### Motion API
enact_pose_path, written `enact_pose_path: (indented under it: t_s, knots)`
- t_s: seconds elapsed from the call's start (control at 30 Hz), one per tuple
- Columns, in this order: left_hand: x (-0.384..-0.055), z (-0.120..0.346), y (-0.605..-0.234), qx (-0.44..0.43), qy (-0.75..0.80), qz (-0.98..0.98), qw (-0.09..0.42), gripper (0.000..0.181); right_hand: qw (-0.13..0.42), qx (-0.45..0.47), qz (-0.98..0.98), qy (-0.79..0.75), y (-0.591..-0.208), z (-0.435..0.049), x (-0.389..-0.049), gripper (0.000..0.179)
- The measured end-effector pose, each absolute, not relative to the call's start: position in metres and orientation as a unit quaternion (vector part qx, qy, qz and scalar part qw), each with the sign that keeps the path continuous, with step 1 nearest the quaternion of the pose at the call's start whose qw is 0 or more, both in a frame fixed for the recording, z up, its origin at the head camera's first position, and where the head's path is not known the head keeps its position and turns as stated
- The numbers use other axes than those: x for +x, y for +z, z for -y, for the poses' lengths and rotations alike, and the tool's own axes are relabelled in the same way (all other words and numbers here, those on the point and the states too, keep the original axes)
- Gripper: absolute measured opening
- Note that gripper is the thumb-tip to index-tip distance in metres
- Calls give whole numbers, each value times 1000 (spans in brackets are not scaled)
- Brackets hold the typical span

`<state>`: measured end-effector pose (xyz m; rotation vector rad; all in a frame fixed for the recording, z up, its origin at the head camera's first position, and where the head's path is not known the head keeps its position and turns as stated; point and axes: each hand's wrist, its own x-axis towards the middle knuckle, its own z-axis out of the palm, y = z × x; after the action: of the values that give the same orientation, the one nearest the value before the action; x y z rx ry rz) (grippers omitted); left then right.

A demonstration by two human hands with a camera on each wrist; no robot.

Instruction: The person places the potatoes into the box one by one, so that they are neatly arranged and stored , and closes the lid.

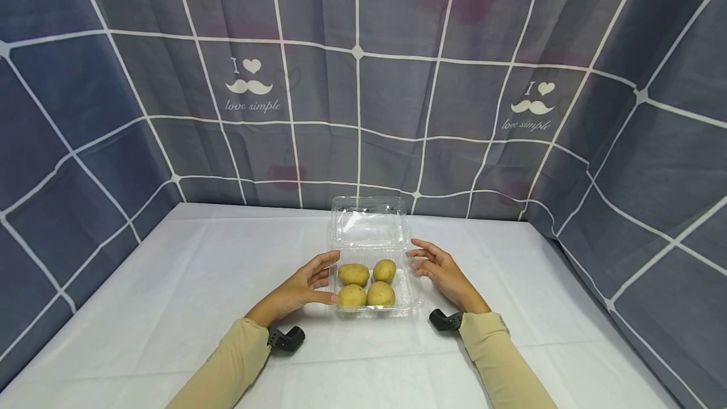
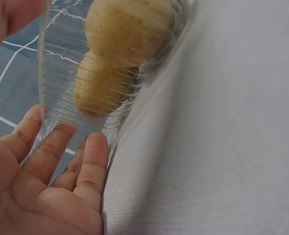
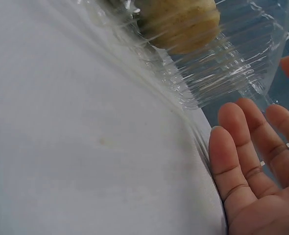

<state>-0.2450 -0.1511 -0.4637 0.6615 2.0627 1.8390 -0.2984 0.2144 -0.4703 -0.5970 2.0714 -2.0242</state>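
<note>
A clear plastic clamshell box (image 1: 404, 289) stands on the white-covered table, its lid (image 1: 370, 223) tipped up at the back. Several yellow potatoes (image 1: 381, 293) lie inside, in two rows. My left hand (image 1: 302, 286) is at the box's left side, thumb near the front corner and fingers spread along the ribbed wall (image 2: 61, 81). In the left wrist view, its fingertips are at that wall, holding nothing. At the right side is my right hand (image 1: 445, 275), its loosely bent fingers close to the wall (image 3: 218, 78). Whether they touch it, I cannot tell.
The table's white cloth (image 1: 187, 295) spreads around the box. A dark checked curtain (image 1: 318, 93) with white lines hangs behind the table and along both sides. Black wrist mounts (image 1: 286, 338) sit at both tan sleeves (image 1: 227, 361).
</note>
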Motion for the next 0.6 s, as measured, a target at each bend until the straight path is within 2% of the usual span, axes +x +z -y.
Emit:
enact_pose_path:
  t_s: [0.3, 0.6]
  knots:
    - [-245, 151, -464, 229, 640, -718, 150, 102, 120, -229, -666, -700, -471, -217, -299, 67]
    - [-244, 151, -463, 236, 641, -716, 148, 102, 142, -215, -662, -704, -469, -213, -299, 72]
